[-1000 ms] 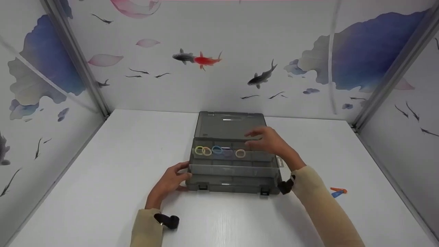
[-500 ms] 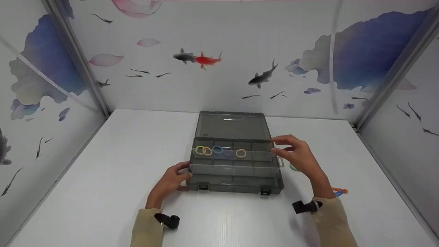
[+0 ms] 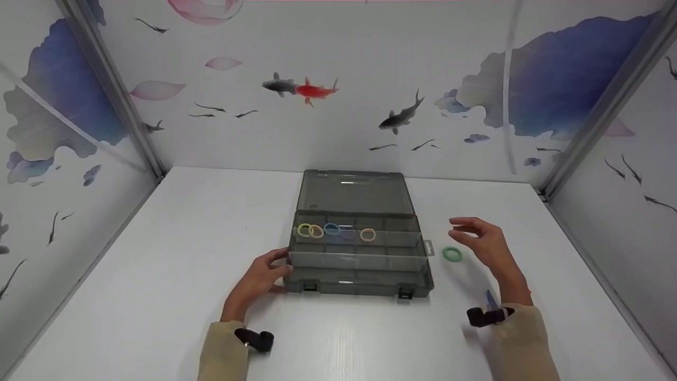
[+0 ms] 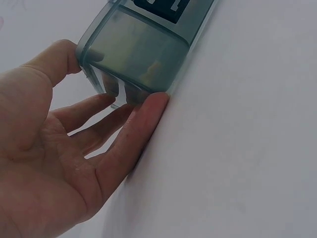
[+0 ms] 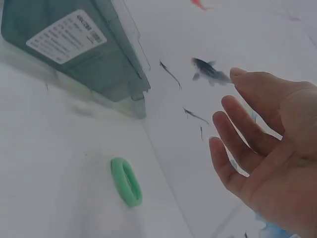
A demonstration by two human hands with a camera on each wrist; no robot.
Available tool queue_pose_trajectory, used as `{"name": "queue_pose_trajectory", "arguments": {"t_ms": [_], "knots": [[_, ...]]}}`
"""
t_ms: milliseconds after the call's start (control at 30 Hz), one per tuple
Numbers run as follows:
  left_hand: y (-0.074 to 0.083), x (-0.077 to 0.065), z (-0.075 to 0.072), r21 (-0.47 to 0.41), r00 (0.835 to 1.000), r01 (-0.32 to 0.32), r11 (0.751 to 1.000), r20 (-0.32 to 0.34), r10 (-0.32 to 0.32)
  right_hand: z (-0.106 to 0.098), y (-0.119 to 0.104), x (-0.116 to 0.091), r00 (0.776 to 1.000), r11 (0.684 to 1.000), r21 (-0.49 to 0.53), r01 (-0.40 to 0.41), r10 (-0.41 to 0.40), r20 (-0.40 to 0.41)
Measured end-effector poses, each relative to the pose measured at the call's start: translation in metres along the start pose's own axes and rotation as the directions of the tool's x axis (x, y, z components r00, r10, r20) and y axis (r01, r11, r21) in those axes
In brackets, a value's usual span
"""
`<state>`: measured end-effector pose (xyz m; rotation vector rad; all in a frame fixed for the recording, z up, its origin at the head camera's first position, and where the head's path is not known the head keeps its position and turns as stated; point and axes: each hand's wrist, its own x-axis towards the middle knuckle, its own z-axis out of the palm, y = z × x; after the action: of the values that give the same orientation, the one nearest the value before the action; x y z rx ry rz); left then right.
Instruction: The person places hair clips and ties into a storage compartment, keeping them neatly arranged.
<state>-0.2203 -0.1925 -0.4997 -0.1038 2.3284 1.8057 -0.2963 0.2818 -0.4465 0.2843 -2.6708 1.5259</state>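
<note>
My left hand (image 3: 260, 275) grips the left end of the lidded grey-green storage box (image 3: 349, 290). In the left wrist view, thumb and fingers (image 4: 126, 141) press around the box's end. Hair ties lie in the back row of the opened box: yellow (image 3: 299, 230), pale orange (image 3: 321, 231), blue (image 3: 332, 234), a faint purple one and a pale yellow one (image 3: 361, 235). To the right of the box, my right hand (image 3: 489, 246) hovers with relaxed, parted fingers and nothing between them. Just below its fingertips a green hair tie (image 5: 119, 186) lies on the table.
The box's raised lid (image 3: 354, 193) leans back near the rear wall. A clear plastic strip with a hanging tab (image 3: 429, 247) crosses the box and sticks out at its right. A blue clip (image 3: 491, 299) lies partly hidden behind my right wrist.
My right hand has moved from above the box out to its right, over the table near the green hair tie, which has come into view. My left hand stays on the box.
</note>
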Motion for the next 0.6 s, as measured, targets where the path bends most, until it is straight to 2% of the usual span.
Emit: {"name": "queue_pose_trajectory", "arguments": {"t_ms": [233,333,433,600], "knots": [[0.001,-0.002,-0.001,-0.004,1.000,-0.004,1.000,-0.006,0.003,-0.007,0.021,0.002,0.987,0.991,-0.014,-0.133,0.134,0.088],[0.000,-0.002,-0.001,-0.008,1.000,-0.004,1.000,0.000,0.004,-0.007,0.027,0.002,0.972,0.979,-0.017,-0.203,0.203,0.117],[-0.002,-0.001,-0.001,-0.007,1.000,-0.002,1.000,0.008,0.002,-0.006,0.035,0.002,0.948,0.960,-0.043,-0.276,0.279,0.156],[-0.002,0.001,-0.001,-0.006,1.000,-0.010,1.000,0.011,0.010,-0.003,0.046,0.001,0.925,0.946,-0.079,-0.315,0.324,0.197]]}}
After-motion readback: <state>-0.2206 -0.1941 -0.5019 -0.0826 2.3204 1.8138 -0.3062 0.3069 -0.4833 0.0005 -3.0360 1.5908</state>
